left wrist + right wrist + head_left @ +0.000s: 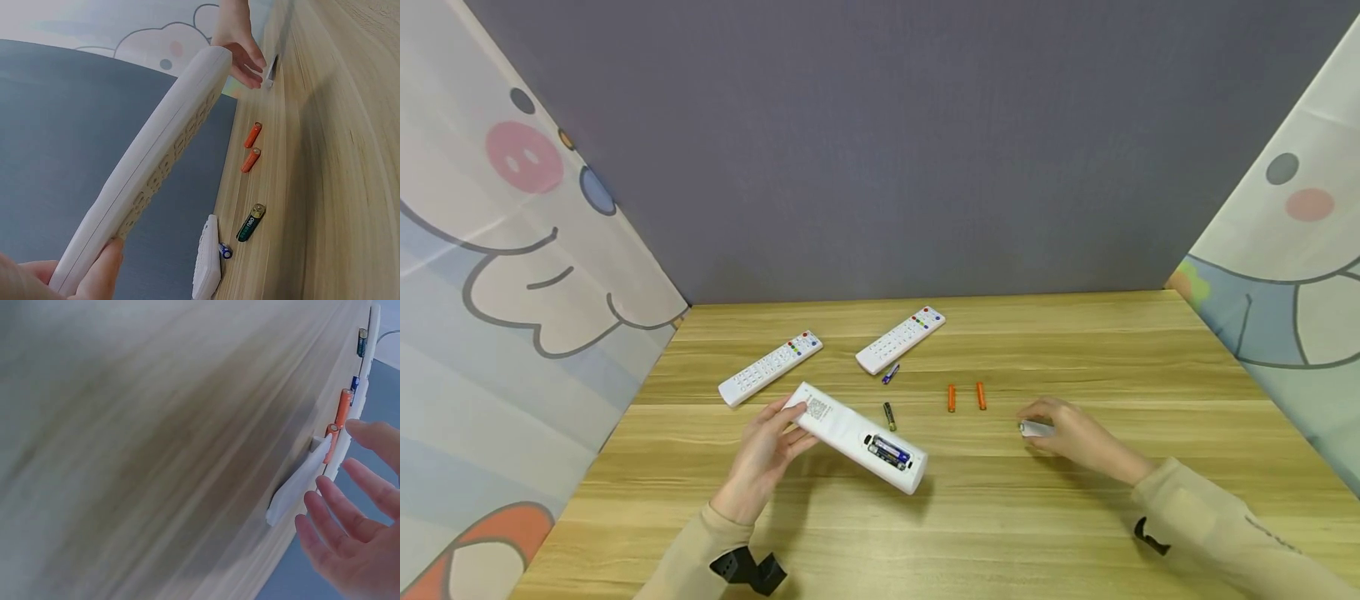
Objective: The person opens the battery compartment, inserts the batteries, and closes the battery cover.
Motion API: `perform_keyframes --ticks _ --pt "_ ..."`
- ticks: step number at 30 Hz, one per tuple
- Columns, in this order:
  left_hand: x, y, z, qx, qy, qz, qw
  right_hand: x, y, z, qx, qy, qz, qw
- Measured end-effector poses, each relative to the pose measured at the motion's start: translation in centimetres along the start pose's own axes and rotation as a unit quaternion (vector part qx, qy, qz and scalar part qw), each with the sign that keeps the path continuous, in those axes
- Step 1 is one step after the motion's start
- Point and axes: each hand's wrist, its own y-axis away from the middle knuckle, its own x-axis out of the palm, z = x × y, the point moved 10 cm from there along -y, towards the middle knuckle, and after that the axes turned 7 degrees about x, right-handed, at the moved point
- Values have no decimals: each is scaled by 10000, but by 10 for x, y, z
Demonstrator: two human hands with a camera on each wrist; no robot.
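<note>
So a white remote control (pixel 842 425) is being held up off the wood-look desk (pixel 1112 350), gripped at one end by the left hand (pixel 762 454), thumb laid across its back. The back is turned up, and two batteries (pixel 889 451) can be seen seated in its open compartment (pixel 910 464).

Well to the right of that remote, a white battery cover (pixel 297 485) is lying on the desk. It's being reached for by the right hand (pixel 1078 437), fingers loosely spread and nothing gripped.

Just beyond the held remote, a dark green battery (pixel 890 416) can be spotted, with a blue-and-white battery (pixel 891 373) farther back. Two orange batteries (pixel 966 397) are set beyond it to the right. Two more white remotes are parked behind it, one back-left (pixel 771 368), the other farther off (pixel 900 340).
</note>
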Motion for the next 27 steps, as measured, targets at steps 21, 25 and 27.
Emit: perform_keyframes --ticks 21,25,27 --pt "4 0 3 -23 37 21 10000 1 -4 -8 123 109 -88 9998" --pt "5 0 4 -27 38 15 10000 2 -5 -9 89 227 -132 9996" --pt "5 -1 4 -19 55 6 10000 2 -6 -10 81 297 -157 9994"
